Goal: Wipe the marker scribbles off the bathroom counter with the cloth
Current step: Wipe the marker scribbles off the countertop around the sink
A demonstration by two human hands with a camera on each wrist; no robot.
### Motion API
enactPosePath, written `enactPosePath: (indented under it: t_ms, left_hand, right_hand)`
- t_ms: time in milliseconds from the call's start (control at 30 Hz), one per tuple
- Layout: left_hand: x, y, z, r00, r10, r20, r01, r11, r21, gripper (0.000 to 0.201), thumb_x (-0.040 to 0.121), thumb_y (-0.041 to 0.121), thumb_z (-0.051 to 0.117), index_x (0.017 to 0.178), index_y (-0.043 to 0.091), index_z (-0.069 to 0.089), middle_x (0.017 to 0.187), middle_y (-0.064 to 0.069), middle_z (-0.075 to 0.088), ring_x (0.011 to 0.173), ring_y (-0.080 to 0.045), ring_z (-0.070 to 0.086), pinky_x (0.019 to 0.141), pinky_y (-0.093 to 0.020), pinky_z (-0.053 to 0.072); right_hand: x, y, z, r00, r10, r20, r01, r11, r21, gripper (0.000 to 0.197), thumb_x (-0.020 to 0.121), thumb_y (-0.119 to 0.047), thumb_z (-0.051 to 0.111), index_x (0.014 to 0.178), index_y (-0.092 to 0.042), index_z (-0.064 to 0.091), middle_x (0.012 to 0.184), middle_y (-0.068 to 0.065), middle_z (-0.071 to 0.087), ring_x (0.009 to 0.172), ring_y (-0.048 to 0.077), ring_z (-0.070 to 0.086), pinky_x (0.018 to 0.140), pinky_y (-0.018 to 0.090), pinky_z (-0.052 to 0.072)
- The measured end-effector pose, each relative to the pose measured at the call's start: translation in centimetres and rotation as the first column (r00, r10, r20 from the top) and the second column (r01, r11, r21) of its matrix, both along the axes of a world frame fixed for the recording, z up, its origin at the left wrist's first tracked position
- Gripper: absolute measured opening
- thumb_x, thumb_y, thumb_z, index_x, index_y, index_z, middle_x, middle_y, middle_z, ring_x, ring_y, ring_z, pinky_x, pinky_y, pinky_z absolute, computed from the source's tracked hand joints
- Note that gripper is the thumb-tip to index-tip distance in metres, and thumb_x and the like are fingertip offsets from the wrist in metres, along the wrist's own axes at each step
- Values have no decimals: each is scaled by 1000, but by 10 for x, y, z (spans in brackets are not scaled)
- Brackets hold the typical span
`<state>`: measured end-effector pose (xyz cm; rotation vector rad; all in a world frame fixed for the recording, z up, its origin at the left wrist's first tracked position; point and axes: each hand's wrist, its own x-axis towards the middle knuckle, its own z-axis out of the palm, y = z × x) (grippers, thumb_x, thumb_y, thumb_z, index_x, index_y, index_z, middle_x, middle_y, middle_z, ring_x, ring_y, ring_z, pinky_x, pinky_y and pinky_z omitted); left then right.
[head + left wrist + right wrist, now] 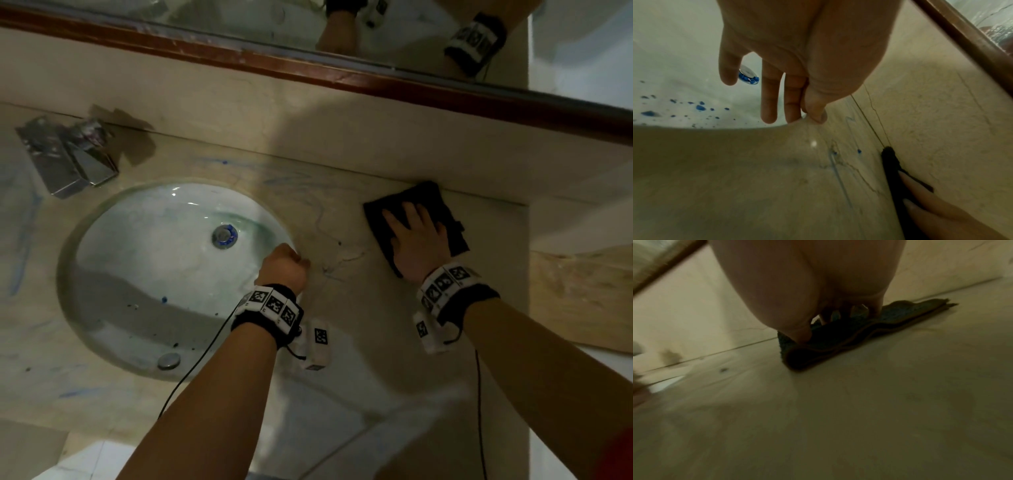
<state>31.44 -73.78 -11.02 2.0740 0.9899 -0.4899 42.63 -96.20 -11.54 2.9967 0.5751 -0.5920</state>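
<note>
Right now the right hand [416,236], fingers spread, presses the folded cloth [430,198] flat at the counter [376,308] back edge, one corner pointing backward; the left hand [284,263] hangs relaxed over the sink [113,222] rim.

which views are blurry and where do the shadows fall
Head view: dim, an arm shadow crosses the sink bowl, a broad shadow on the backsplash. Right wrist view: motion-smeared, worst at left, dark cloth fairly sharp. Left wrist view: clearest, counter shaded in front.

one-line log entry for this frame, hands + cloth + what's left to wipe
right hand: flat on cloth, counter's back right | left hand: at sink rim, holds nothing | scribbles: blue, remain behind sink
</note>
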Motion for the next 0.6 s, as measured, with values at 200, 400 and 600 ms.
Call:
enactPosePath:
  t_ms: [200, 400, 600]
  left_hand:
    - [-1, 2, -2, 1000, -5, 9, 6, 1000, -20, 18, 88, 34, 61, 91, 19, 51, 105, -8, 61, 85, -24, 52, 77, -30, 43]
    - [0, 3, -5, 1000, 3, 21, -2, 999, -53, 18, 87, 32, 62, 91, 18, 53, 106, -10, 62, 90, -27, 57, 82, -32, 47]
    - [-1, 1, -2, 1000, 4, 23, -3, 999, -45, 22, 89, 30, 62, 101, 12, 57, 110, -11, 62, 97, -28, 57, 76, -26, 38]
  right_hand:
    - [3, 19, 2, 1000, -9, -12, 9, 1000, 13, 55, 101, -32, 31, 153, -36, 12, 163, 4, 4, 148, 30, 6, 116, 57, 16]
    - [-7, 17, 1, 996, 84, 22, -84, 996, 24, 55, 101, -34, 31, 152, -38, 12, 162, 2, 5, 148, 29, 7, 116, 56, 16]
    - [4, 35, 4, 994, 106, 15, -106, 994, 26, 55, 101, -32, 34, 152, -36, 15, 162, 4, 8, 147, 30, 10, 115, 56, 19]
